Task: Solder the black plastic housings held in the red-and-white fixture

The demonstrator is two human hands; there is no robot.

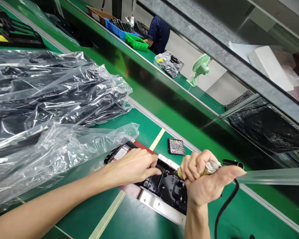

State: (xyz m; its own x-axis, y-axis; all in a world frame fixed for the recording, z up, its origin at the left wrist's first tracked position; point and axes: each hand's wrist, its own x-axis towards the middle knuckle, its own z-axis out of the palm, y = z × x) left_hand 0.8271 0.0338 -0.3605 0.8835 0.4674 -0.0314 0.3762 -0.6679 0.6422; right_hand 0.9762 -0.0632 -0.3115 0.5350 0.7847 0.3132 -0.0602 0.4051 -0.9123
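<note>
A black plastic housing (167, 189) with ribs and screw posts lies between pale rails of a fixture (161, 206) on the green bench. My right hand (201, 179) is wrapped round a corded electric screwdriver (205, 170), its yellowish grip partly covered in whitish wrapping. The bit points left and down into the housing, and its tip is hard to make out. Over the housing's left part rests my left hand (137, 166), fingers curled and thumb bent towards the bit tip. Whatever may be between these fingers is hidden.
A small square tray of screws (176, 146) stands behind the housing. Clear plastic bags over dark parts (52, 96) cover the left side. Beyond the partition (149, 79) are a blue bin (119, 30), a green bin (137, 42), a fan (200, 66) and another person (159, 35).
</note>
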